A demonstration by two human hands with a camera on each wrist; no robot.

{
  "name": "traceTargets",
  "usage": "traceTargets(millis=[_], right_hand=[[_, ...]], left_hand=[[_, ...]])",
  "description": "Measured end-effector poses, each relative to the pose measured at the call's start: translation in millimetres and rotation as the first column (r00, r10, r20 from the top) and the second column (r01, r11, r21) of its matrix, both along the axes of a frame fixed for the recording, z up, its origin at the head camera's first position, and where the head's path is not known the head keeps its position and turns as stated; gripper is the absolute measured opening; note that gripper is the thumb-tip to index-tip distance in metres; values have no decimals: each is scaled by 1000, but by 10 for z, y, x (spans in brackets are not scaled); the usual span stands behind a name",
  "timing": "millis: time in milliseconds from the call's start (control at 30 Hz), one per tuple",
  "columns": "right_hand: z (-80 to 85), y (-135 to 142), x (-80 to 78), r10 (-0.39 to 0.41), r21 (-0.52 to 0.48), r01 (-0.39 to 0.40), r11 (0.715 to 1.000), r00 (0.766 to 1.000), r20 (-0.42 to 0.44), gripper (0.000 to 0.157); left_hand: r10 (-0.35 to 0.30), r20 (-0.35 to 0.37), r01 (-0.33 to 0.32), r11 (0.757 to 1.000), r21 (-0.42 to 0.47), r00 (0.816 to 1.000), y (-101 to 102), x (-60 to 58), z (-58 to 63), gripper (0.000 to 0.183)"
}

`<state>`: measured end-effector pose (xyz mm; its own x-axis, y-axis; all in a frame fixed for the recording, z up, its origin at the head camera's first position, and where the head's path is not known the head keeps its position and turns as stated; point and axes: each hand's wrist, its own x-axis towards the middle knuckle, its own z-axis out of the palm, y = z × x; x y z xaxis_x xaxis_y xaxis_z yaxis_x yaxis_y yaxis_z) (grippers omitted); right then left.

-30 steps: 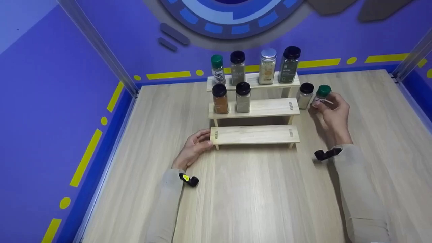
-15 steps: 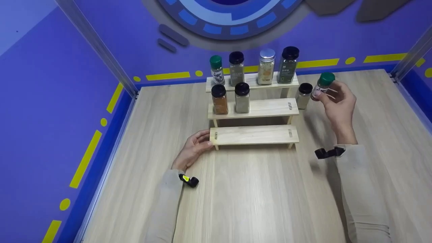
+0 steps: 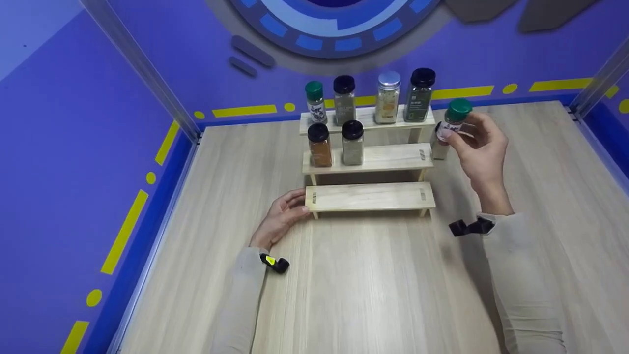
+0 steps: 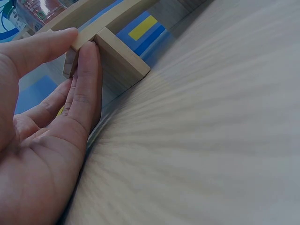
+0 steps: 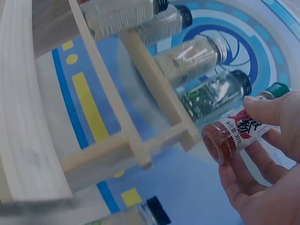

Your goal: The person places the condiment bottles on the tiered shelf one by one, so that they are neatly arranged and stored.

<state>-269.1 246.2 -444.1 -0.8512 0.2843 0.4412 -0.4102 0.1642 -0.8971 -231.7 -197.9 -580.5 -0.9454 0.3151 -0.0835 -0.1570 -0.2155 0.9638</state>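
My right hand (image 3: pixel 484 152) grips a small spice jar (image 5: pixel 236 133) with a green lid, held up off the table to the right of the rack. Reddish-brown contents show through its glass, and its label is white. My left hand (image 3: pixel 280 219) pinches the left end of the lowest shelf of a three-tier wooden spice rack (image 3: pixel 371 197); in the left wrist view its thumb (image 4: pixel 56 42) lies at the shelf's corner. Partly hidden behind the held jar, a black-lidded jar (image 3: pixel 439 150) stands on the table beside the rack.
The top shelf bears a green-lidded jar (image 3: pixel 317 108), a black-lidded jar (image 3: pixel 345 105), a silver-lidded jar (image 3: pixel 387 101) and a dark green jar (image 3: pixel 419 101). On the middle shelf's left stand an orange-brown jar (image 3: pixel 321 150) and a grey jar (image 3: pixel 353 147). Blue walls (image 3: pixel 147 147) border the table.
My right hand has lifted the green-lidded jar from beside the black-lidded one, then carried it left, in front of that jar. The left hand stays at the rack.
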Motion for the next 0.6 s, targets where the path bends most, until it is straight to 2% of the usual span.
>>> traceTargets(millis=[367,600], right_hand=[[27,-443,-84,138,-69,-144,987,988,-75,41],[39,-642,-100,168,-56,-172,984,983,-71,43]], left_hand=[[-4,13,3,999,37,1000,13,-4,6,64],[-3,11,3,1000,31,1000,-12,-5,10,65]])
